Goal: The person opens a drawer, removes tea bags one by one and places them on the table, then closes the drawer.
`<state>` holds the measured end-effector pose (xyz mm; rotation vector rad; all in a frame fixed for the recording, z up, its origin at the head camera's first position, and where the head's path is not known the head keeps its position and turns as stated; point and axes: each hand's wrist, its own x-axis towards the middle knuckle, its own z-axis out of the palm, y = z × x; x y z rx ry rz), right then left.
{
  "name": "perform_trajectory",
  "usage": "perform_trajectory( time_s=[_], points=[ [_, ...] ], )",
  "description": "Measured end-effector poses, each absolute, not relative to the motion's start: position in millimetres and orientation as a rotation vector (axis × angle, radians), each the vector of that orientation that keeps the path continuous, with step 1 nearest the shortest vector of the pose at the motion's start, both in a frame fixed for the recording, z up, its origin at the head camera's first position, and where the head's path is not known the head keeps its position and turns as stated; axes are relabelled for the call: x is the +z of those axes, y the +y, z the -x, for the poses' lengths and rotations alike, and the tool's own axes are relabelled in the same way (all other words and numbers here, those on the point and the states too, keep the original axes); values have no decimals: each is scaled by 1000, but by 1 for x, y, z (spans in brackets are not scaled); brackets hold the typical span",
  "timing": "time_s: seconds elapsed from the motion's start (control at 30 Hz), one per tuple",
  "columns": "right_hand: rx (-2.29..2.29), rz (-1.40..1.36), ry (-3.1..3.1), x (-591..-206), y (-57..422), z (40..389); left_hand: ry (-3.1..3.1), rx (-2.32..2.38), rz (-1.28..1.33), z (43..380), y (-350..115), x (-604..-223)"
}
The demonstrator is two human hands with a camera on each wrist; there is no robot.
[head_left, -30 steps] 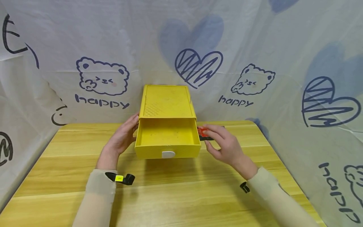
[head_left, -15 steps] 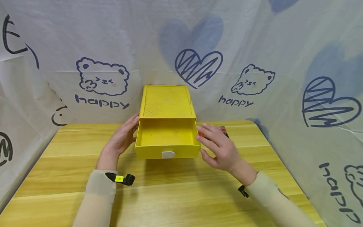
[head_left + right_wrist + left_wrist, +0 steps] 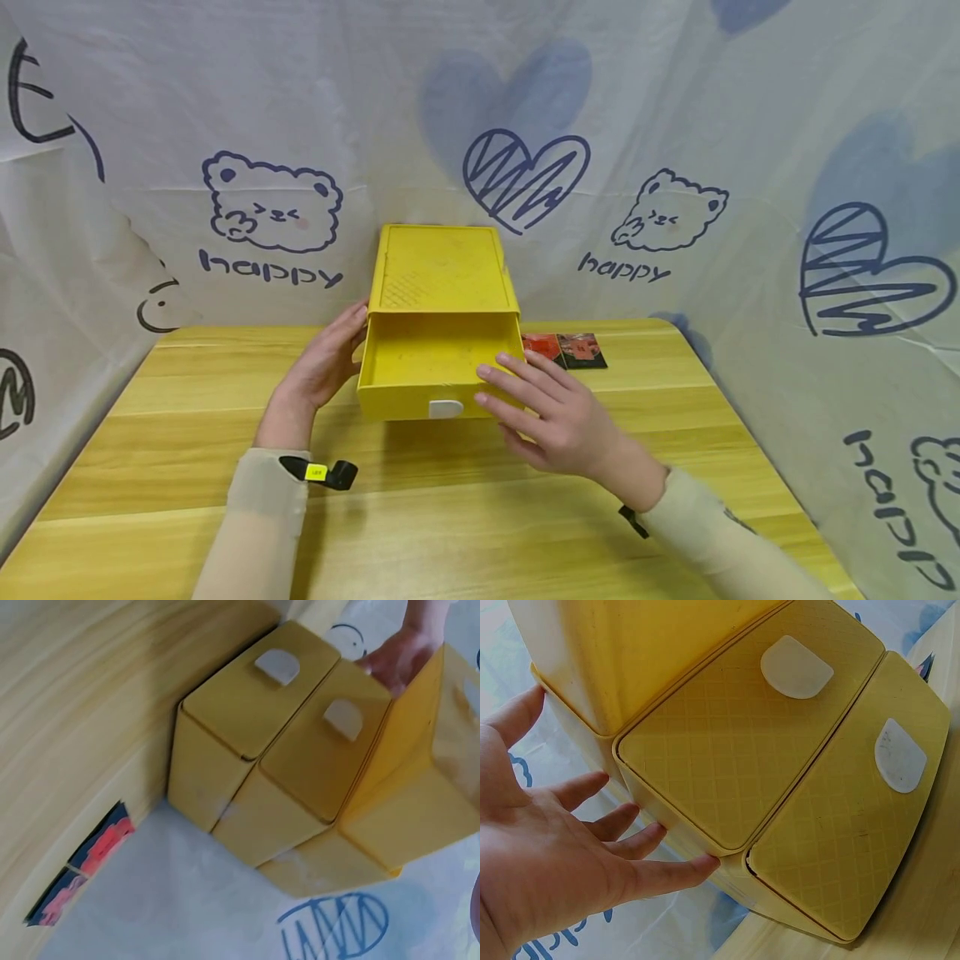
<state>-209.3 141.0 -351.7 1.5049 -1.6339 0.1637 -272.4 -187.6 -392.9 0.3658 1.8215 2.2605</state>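
A yellow drawer cabinet (image 3: 442,267) stands at the back of the table, with three stacked drawers in the wrist views. Its top drawer (image 3: 405,403) is pulled out, showing a plain yellow bottom and a white handle (image 3: 446,408). My left hand (image 3: 322,358) rests against the cabinet's left side; in the left wrist view its spread fingertips (image 3: 705,864) touch that side wall. My right hand (image 3: 555,421) is at the drawer's front right corner, fingers extended over the front panel and thumb lower down. The two lower drawers (image 3: 742,735) are pushed in.
Two dark cards with red prints (image 3: 581,352) lie side by side on the wooden table (image 3: 450,517), right of the cabinet. Close behind hangs a white cloth (image 3: 397,108) with blue hearts and bears. Each wrist carries a small black camera (image 3: 341,475).
My right hand has left the red-printed cards and moved left and toward me, to the front of the top drawer. The left hand and cabinet have stayed in place.
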Motion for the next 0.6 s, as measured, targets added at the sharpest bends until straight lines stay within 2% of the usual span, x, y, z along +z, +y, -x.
perform_trajectory(
  time_s=[0.6],
  points=[
    [-141, -1589, -1593, -356, 108, 188, 1825, 2253, -368, 272, -188, -392]
  ],
)
